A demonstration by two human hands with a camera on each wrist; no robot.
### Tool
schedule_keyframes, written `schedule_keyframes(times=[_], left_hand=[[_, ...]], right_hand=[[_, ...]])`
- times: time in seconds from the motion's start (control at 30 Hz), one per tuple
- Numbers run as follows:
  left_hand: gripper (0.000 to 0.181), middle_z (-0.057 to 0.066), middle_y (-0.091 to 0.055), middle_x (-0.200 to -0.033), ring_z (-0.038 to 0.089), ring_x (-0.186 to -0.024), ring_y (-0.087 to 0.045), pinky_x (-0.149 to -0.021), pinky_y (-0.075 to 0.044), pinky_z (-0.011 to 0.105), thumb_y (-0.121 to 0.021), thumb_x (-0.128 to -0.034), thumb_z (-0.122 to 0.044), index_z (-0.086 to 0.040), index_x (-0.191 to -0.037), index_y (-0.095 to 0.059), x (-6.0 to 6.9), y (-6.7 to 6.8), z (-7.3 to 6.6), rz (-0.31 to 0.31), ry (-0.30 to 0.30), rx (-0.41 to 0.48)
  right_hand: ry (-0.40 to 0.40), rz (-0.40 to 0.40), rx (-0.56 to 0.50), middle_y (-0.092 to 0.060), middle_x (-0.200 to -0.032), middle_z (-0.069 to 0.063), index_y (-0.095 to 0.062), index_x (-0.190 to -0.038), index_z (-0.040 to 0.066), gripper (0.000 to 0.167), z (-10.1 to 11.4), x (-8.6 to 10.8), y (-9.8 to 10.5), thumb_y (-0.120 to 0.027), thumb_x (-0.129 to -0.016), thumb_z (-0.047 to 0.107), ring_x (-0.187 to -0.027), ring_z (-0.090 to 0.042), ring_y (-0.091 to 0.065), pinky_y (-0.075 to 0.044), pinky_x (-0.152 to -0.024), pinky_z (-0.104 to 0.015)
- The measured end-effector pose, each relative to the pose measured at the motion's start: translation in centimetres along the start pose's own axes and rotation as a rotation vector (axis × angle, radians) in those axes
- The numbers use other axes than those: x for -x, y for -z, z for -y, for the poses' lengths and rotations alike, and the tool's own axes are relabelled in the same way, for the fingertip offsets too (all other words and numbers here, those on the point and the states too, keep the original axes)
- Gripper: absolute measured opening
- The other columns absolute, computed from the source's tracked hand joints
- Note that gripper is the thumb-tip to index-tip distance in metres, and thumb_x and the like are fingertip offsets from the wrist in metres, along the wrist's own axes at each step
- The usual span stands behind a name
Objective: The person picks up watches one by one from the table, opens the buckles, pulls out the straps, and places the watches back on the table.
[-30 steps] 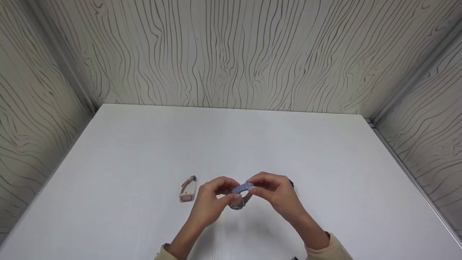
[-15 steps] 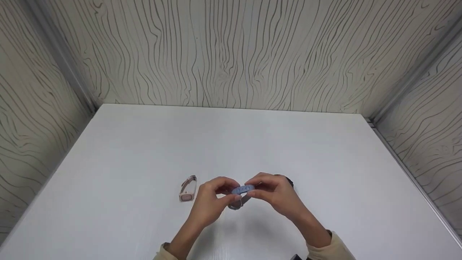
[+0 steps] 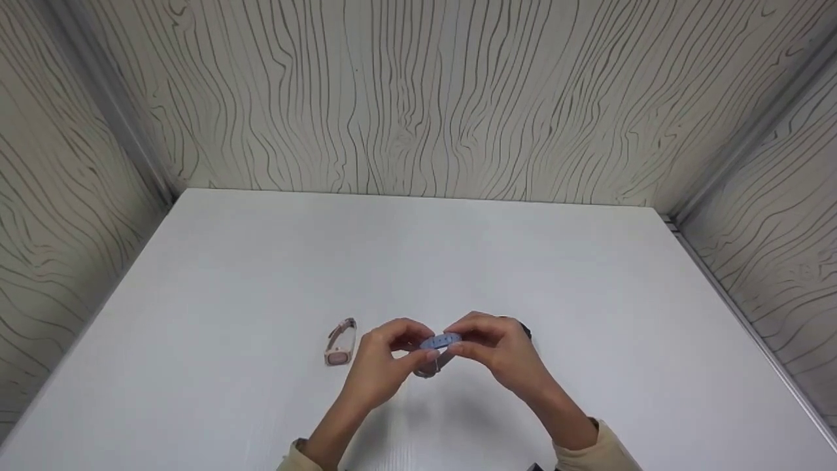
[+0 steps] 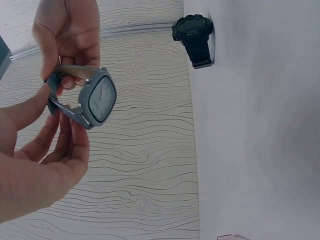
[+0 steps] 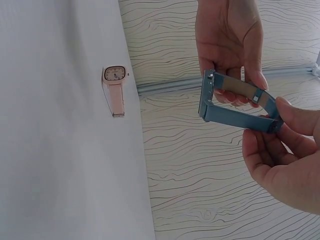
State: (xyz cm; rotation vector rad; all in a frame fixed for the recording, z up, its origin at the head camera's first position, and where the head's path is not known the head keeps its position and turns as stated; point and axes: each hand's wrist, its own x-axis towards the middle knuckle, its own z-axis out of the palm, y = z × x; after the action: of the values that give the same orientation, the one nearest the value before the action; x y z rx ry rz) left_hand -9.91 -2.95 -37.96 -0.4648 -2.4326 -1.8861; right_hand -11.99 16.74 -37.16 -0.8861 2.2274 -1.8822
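Note:
A blue wristwatch is held up over the table between both hands, its strap closed into a loop. My left hand pinches the strap between thumb and fingers from the left; my right hand pinches it from the right. In the left wrist view the pale dial of the wristwatch faces away from the fingers. Seen from the right wrist, the strap of the wristwatch shows a tan lining and a loop keeper. Fingers partly hide the strap where its ends overlap.
A pink wristwatch lies on the white table left of the hands. Behind the right hand, a black wristwatch lies mostly hidden in the head view. Wood-patterned panels enclose the table.
The blue strap has turned slightly between the fingers and the right fingers have shifted a little along it. Both hands otherwise stay in place.

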Motion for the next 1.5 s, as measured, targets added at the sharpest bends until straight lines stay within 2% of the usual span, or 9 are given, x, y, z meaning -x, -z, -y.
schedule_keyframes(times=[0.2,0.47,0.77,1.0,1.23,1.5], left_hand=[[0.02,0.001,-0.061,-0.092,0.016,-0.085,-0.059,-0.079,-0.049,0.028,-0.07,-0.0799,-0.013,-0.006,-0.098,-0.065,0.0,0.1,0.1,0.006,-0.013,0.004],[0.019,-0.004,-0.061,-0.089,0.013,-0.086,-0.058,-0.081,-0.048,0.028,-0.071,-0.0793,-0.017,-0.011,-0.096,-0.066,0.0,0.5,0.4,0.007,0.048,-0.043],[0.019,-0.002,-0.062,-0.09,0.019,-0.09,-0.057,-0.084,-0.048,0.034,-0.072,-0.0788,-0.018,-0.009,-0.095,-0.066,0.0,0.7,0.8,0.015,0.036,-0.027],[0.018,-0.004,-0.062,-0.091,0.017,-0.091,-0.057,-0.085,-0.047,0.034,-0.071,-0.0796,-0.016,-0.011,-0.096,-0.066,0.0,0.9,1.2,0.034,0.061,-0.043],[0.022,-0.001,-0.062,-0.092,0.018,-0.091,-0.058,-0.084,-0.047,0.034,-0.073,-0.0776,-0.016,-0.008,-0.096,-0.065,0.1,1.1,1.5,0.035,0.054,-0.063],[0.024,-0.001,-0.063,-0.093,0.019,-0.092,-0.057,-0.084,-0.048,0.033,-0.073,-0.0774,-0.016,-0.008,-0.098,-0.065,0.0,1.2,1.5,0.032,0.06,-0.071]], right_hand=[[0.021,0.002,-0.019,-0.06,-0.092,-0.017,-0.065,-0.1,-0.004,0.017,-0.1,0.0,0.0,-0.062,-0.084,0.003,-0.083,-0.02,-0.06,-0.051,-0.077,-0.03],[0.014,-0.006,-0.006,-0.061,-0.092,-0.016,-0.065,-0.1,-0.003,0.017,-0.1,0.0,-0.1,-0.063,-0.085,0.004,-0.082,-0.02,-0.06,-0.051,-0.077,-0.03],[-0.011,-0.018,-0.003,-0.061,-0.092,-0.016,-0.066,-0.099,-0.002,0.017,-0.2,0.0,0.0,-0.063,-0.084,0.005,-0.081,-0.019,-0.059,-0.051,-0.076,-0.029],[-0.032,-0.036,0.001,-0.061,-0.092,-0.015,-0.066,-0.099,-0.001,0.017,-0.2,0.0,0.0,-0.064,-0.084,0.006,-0.081,-0.02,-0.059,-0.051,-0.077,-0.03],[-0.015,-0.041,-0.026,-0.061,-0.091,-0.017,-0.065,-0.099,-0.004,0.018,-0.1,-0.1,0.2,-0.065,-0.082,0.004,-0.08,-0.019,-0.059,-0.051,-0.076,-0.03],[-0.053,-0.047,-0.009,-0.062,-0.092,-0.016,-0.066,-0.1,-0.002,0.019,-0.2,-0.1,0.2,-0.065,-0.083,0.006,-0.082,-0.021,-0.06,-0.051,-0.079,-0.032]])
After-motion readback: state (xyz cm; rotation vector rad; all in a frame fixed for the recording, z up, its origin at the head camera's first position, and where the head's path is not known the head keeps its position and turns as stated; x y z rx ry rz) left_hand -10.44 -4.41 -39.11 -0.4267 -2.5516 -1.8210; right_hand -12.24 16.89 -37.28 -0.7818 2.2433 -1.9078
